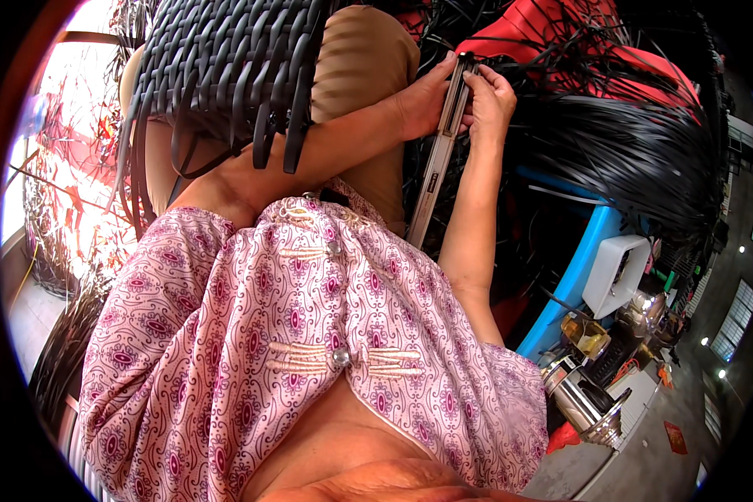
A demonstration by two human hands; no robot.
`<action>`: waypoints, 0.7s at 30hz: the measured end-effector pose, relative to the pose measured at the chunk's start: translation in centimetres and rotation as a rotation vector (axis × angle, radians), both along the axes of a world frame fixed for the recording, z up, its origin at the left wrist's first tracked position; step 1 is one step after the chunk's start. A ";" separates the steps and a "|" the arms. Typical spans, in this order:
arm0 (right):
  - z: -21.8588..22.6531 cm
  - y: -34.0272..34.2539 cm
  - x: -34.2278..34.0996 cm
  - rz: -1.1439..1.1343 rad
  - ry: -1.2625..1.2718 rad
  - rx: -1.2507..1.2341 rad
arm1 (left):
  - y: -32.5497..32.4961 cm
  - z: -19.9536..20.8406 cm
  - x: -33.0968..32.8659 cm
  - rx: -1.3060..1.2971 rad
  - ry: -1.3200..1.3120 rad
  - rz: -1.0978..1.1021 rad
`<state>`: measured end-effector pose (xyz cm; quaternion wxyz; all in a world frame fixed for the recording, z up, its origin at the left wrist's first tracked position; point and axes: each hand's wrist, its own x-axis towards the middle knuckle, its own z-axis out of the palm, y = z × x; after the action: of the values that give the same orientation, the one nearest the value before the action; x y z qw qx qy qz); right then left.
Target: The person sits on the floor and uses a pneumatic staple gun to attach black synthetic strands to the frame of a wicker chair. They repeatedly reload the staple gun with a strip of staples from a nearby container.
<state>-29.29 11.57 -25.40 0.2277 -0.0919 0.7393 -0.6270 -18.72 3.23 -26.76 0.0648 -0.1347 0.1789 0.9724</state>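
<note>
A long, narrow metal-and-brown bar (437,163) with a dark end slants between my forearms, its upper part between my hands. My left hand (427,102) is closed against the bar's left side, thumb near the dark end. From the right, my right hand (491,102) pinches at the bar close to that same end. What exactly lies between those fingertips is too small to make out. Left of my hands, a black woven piece of flat strips (230,63) rests over my lap, with loose strip ends hanging toward me across my left arm.
A thick bundle of loose black strips (627,146) spreads to the right, beside red material (535,29). Beyond my right arm are a blue edge (573,268), a white plastic container (615,274) and a shiny metal vessel (571,391). More strips pile up at the left.
</note>
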 end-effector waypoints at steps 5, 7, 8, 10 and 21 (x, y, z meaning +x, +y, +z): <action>-1.3 -0.1 -0.5 0.038 0.264 0.169 | 0.1 -0.6 -0.1 -0.017 0.029 0.004; 0.1 -0.6 0.3 0.044 0.284 0.245 | 0.3 -0.5 -0.2 -0.021 0.018 0.028; 0.6 -0.7 0.8 0.047 0.293 0.283 | 0.3 -0.4 -0.3 -0.023 0.012 0.039; 0.9 -0.5 1.2 0.029 0.128 0.096 | 0.1 -0.3 -0.1 -0.008 0.015 0.023; 1.9 -0.1 1.2 0.041 -0.054 -0.006 | -0.2 -0.5 -0.1 0.023 0.051 -0.017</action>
<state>-28.07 11.43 -23.49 0.2601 -0.0910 0.7290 -0.6266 -18.77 2.99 -27.21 0.0700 -0.1073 0.1704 0.9770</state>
